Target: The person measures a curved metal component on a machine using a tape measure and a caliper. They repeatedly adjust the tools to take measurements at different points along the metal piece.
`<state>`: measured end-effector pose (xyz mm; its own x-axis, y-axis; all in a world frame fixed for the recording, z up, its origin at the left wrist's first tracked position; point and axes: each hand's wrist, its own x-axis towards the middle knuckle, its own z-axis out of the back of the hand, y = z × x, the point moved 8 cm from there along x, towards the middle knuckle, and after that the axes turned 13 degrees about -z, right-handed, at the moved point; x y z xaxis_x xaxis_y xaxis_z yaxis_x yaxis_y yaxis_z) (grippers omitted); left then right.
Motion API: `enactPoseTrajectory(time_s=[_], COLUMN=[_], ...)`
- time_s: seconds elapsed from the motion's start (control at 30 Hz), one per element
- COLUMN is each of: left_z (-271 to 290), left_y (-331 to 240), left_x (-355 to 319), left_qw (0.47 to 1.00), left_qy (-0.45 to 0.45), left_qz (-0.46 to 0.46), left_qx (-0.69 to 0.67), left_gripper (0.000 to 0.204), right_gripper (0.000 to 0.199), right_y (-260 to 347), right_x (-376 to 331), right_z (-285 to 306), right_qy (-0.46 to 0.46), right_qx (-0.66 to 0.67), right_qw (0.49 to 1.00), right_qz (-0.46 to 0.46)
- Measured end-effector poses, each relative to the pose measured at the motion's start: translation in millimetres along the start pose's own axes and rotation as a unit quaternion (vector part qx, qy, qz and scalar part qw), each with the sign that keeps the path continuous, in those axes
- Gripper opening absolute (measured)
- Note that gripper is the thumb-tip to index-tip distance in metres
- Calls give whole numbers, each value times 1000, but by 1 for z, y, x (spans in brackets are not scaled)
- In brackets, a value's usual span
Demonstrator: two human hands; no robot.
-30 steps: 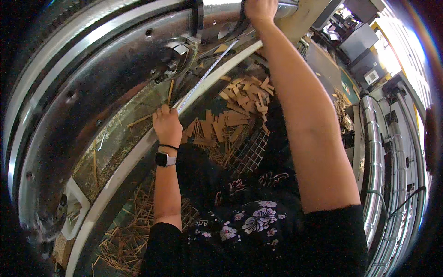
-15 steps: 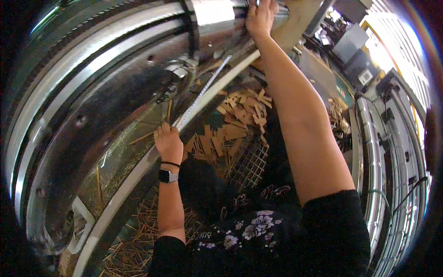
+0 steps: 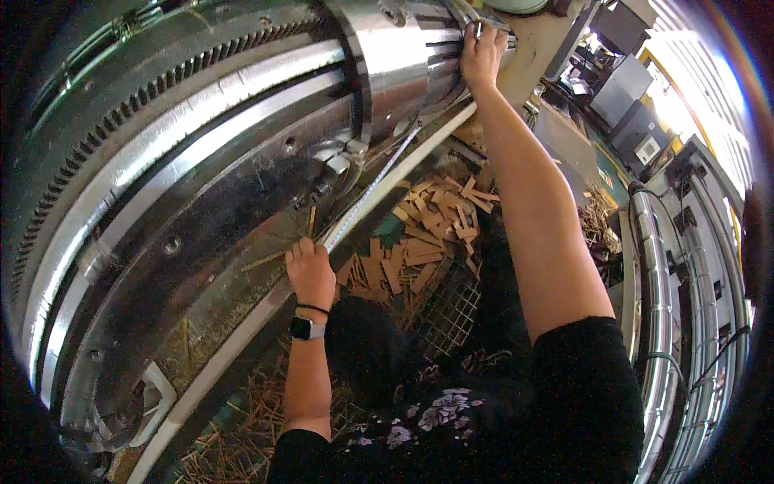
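Note:
My left hand (image 3: 312, 274) has its fingers curled at a pale rail (image 3: 230, 347), closed on the near end of a white measuring tape (image 3: 364, 198) with fine marks. From there the tape runs up and to the right along the rail until it passes out of sight beside a large metal cylinder (image 3: 395, 68). Farther off, my right hand (image 3: 482, 60) is closed over the slotted end of that cylinder, by a small shiny piece. What its fingers hold is hidden from me. A dark watch is on my left wrist.
A toothed ring (image 3: 161, 85) and shiny curved bands fill the left side. Beneath the rail lie many flat tan strips (image 3: 439, 214) beside a wire grid (image 3: 447, 319). Thin sticks (image 3: 242, 431) litter the lower left. Long metal-wrapped pipes (image 3: 653, 282) stand at the right.
The view has shifted, so the machine and both hands appear lower and slightly to the right. Both hands keep their places on the rail and the cylinder.

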<state>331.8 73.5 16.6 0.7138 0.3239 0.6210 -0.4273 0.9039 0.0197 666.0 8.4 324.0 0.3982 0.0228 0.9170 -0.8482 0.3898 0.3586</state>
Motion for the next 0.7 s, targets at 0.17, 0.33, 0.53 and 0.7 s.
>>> enactPoseTrajectory(time_s=[0.17,0.33,0.53,0.7], left_z=[15,9,3,0], left_y=[7,10,4,13], left_x=[-6,-12,-5,-3], left_qw=[1000,1000,999,999], left_qy=[16,17,39,41], left_qz=[7,6,12,23], left_qx=[3,11,5,-10], left_gripper=[3,3,6,4], right_gripper=[36,27,34,34], right_y=[19,30,-13,-16], right_x=[-7,-6,16,23], right_z=[-12,3,-8,-12], right_qy=[-12,18,-18,72], right_qx=[19,68,7,62], right_qw=[1000,994,998,993], right_qz=[-1,85,57,71])
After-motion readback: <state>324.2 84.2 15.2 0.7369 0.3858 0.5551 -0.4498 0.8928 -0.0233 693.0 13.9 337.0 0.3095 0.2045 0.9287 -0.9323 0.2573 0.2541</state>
